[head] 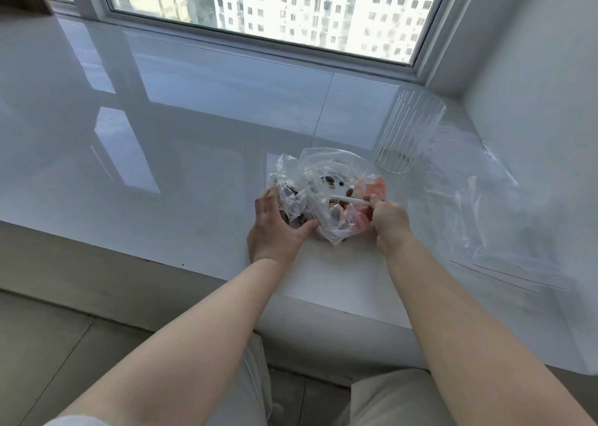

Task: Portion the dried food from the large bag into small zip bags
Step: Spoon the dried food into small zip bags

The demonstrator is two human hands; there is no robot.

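Step in hand: I judge the person is scooping dried food out of the large bag point(336, 196) to move it into the small zip bag point(288, 192).
Large bag: it sits crumpled and open at the middle of the frame, on the white counter point(194, 134), with brown dried food point(338, 204) visible inside and a pink patch on its right side.
Small zip bag: it stands just left of the large bag, touching it, with some dark pieces already inside.
Left hand: the left hand point(278, 225) curls around the small zip bag from the near side and holds it upright, its thumb reaching toward the large bag.
Right hand: the right hand point(388, 215) pinches the handle of a white spoon point(349, 200); the spoon lies nearly level, its long axis running left to right, bowl end inside the large bag.
Key relation: the small zip bag lies to the left of the spoon bowl, so the coming move probably goes leftward over the rims where both bags meet.
Edges and room: the near edge of the counter is close below both hands; a ribbed clear glass point(409, 131) and spare zip bags point(485, 209) lie at the right, well apart.
Risk: the soft rims may fold and spill pieces.
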